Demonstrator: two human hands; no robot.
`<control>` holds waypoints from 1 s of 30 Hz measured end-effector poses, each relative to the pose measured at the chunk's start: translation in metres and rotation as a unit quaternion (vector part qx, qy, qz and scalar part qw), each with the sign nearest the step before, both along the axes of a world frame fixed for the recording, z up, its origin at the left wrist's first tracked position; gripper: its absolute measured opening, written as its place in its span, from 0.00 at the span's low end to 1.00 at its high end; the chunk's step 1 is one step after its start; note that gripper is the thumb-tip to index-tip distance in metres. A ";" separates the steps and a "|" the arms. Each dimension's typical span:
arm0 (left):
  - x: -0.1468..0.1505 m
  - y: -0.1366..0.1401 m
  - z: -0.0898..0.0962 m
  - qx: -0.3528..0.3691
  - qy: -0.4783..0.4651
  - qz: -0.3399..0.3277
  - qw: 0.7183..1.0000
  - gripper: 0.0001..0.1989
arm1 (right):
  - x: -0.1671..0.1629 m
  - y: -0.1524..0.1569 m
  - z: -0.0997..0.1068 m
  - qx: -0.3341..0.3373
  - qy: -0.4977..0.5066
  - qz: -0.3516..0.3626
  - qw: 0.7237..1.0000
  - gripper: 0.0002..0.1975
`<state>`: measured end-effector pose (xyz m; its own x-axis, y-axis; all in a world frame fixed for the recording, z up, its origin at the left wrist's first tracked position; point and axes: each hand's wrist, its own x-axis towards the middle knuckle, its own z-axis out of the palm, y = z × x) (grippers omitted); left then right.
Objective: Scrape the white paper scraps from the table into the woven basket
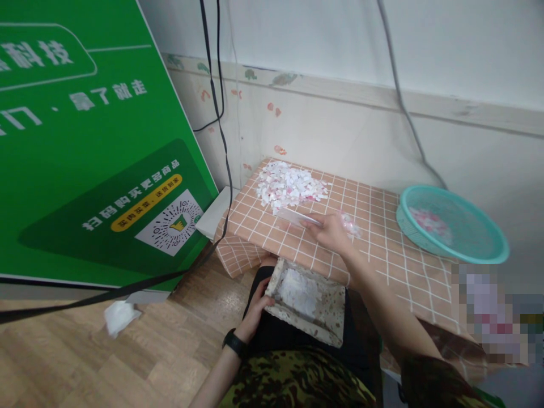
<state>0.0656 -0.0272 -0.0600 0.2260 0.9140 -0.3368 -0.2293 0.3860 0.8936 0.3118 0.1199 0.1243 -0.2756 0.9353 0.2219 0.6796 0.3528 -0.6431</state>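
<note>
My left hand [254, 311] grips the left rim of a shallow, speckled rectangular tray [312, 330] that rests on my lap. Whitish bits or paper lie on its bottom. My right hand [330, 231] is over the table with its fingers closed on a thin, flat white strip [293, 216]; what it is made of I cannot tell. The strip's far end is at the near edge of a heap of small white and pink paper scraps [289, 184]. A small clear and pink plastic-looking bundle [351, 225] lies just right of my right hand.
A checked brown cloth covers the table [369, 212]. At its right stands a turquoise mesh basket [471, 226] with pink and white bits inside. A large green panel [85, 141] fills the left, with black cables [223, 130] hanging before it. Something white [121, 316] lies on the floor.
</note>
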 end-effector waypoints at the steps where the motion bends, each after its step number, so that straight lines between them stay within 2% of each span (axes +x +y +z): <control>1: 0.000 0.000 0.000 -0.002 0.000 -0.001 1.000 0.32 | -0.009 -0.009 -0.002 0.015 -0.003 0.004 1.000 0.16; 4: 0.001 0.002 0.000 -0.005 0.009 0.002 1.000 0.32 | -0.043 -0.036 -0.011 0.074 -0.058 0.075 0.993 0.20; 7: 0.001 0.003 0.000 -0.003 0.021 0.007 1.000 0.31 | -0.070 -0.052 -0.024 0.095 -0.146 0.127 0.976 0.24; 10: 0.001 0.002 -0.002 -0.002 0.034 0.013 0.999 0.31 | -0.083 -0.056 -0.032 0.108 -0.195 0.105 0.969 0.24; 13: 0.001 0.001 -0.006 -0.007 0.028 0.018 0.999 0.32 | -0.082 -0.055 -0.033 0.098 -0.237 0.054 0.965 0.24; 20: 0.003 0.001 0.000 -0.017 0.007 0.016 1.000 0.32 | -0.041 -0.062 -0.038 0.083 -0.248 -0.080 0.962 0.25; 24: 0.002 0.001 0.003 -0.023 0.004 0.013 1.000 0.32 | -0.002 -0.068 -0.043 0.084 -0.221 -0.208 0.949 0.24; 27: 0.002 0.001 0.001 -0.017 0.002 0.009 1.000 0.32 | 0.028 -0.070 -0.040 0.068 -0.184 -0.306 0.932 0.21; 30: 0.002 0.001 -0.001 -0.016 0.003 0.008 1.000 0.32 | 0.055 -0.070 -0.032 0.039 -0.104 -0.359 0.927 0.21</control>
